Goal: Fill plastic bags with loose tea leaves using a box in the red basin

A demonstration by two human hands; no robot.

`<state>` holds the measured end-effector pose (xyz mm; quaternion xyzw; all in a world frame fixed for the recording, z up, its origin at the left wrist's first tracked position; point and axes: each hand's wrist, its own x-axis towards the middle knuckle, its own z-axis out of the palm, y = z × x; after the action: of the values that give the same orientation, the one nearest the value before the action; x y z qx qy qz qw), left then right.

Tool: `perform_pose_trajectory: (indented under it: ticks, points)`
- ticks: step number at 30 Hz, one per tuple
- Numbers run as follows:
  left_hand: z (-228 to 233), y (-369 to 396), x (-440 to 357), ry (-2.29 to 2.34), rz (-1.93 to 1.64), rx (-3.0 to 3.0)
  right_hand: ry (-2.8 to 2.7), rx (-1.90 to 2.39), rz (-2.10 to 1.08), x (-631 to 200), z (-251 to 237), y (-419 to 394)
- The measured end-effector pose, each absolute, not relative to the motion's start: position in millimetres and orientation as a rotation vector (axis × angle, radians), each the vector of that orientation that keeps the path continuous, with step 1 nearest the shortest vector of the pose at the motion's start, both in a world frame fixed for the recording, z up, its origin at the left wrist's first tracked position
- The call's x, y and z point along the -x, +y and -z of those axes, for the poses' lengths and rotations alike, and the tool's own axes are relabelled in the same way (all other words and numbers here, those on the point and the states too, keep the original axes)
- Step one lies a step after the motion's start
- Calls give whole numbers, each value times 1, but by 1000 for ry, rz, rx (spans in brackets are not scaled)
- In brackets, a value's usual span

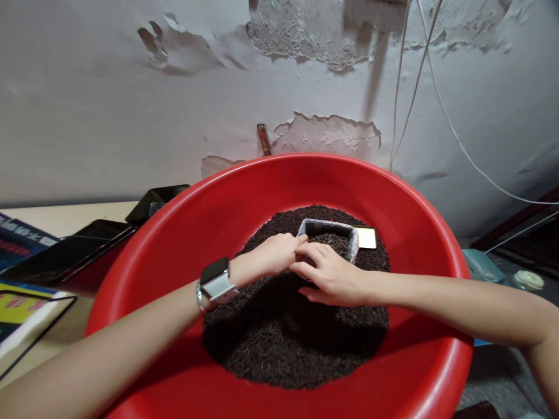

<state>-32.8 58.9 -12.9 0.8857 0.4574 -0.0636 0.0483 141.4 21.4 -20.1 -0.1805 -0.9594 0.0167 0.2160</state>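
An open, boxy bag [354, 244] with a crinkled silvery plastic rim sits on dark, loose, leaf-like material [279, 355], with more of the same inside it. My left hand [279, 253], wearing a watch [216, 276], has its fingers closed at the bag's near left corner. Beside it, my right hand [329, 274] curls across the near edge, its fingertips meeting those of the left. Both seem to pinch the rim; the exact grip is partly hidden. A pale yellow-white card or label [365, 237] lies just right of the bag.
A large red tub [144, 250] surrounds the material, its high rim under my right forearm. Black trays [96, 233] and printed packets [21, 308] lie on a table at left. Behind stands a peeling wall [109, 105] with hanging cords [410, 110]. A lidded jar [528, 280] is at right.
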Motion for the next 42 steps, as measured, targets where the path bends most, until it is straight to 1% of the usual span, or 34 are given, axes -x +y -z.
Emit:
perform_pose_trajectory:
  ticks: [3,7,12,16,18,22,24,29,33,35,39,42]
  points:
    - [11,57,32,1406,224,-2733,-2678,660,42,-142,18,25]
    - [6,53,28,1443,346,-2802,-2771,930,135,-148,2,34]
    - [2,52,25,1497,319,-2757,-2793,1058,63,-154,-15,42]
    - [-1,50,23,1530,332,-2719,-2688,1157,143,-163,-27,47]
    - [-1,50,22,1542,327,-2705,-2732,1183,143,-171,-33,47]
    - [1,52,23,1537,300,-2685,-3028,1121,-87,-185,-39,46]
    - [2,53,25,1532,281,-2694,-3084,1096,-175,-187,-40,48]
    - [1,53,26,1499,295,-2706,-3060,972,-479,-185,-39,61]
    - [2,54,25,1514,287,-2671,-2987,918,-620,-184,-34,70]
    - [3,55,26,1515,284,-2681,-2930,912,-583,-182,-27,71]
    - [5,55,26,1534,242,-2663,-2804,963,-326,-174,-13,69]
    - [4,52,24,1605,186,-2643,-2776,1019,-202,-172,-13,67]
